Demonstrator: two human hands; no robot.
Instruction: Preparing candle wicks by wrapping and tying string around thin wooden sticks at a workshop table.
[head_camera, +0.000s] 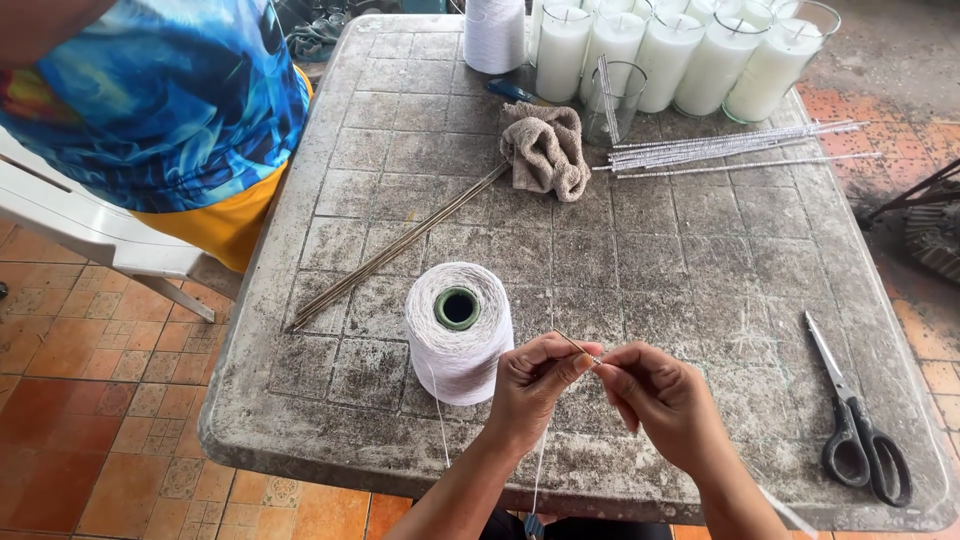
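Right now my left hand (530, 385) and right hand (665, 400) both pinch a thin rod (577, 346) with closed fingertips, just beside the spool of white string (458, 330).

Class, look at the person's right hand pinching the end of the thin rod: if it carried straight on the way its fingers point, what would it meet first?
The right hand points left, so it would first meet the left hand, whose fingers pinch the same thin rod. Beyond that stands the white thread spool, though depth is hard to judge.
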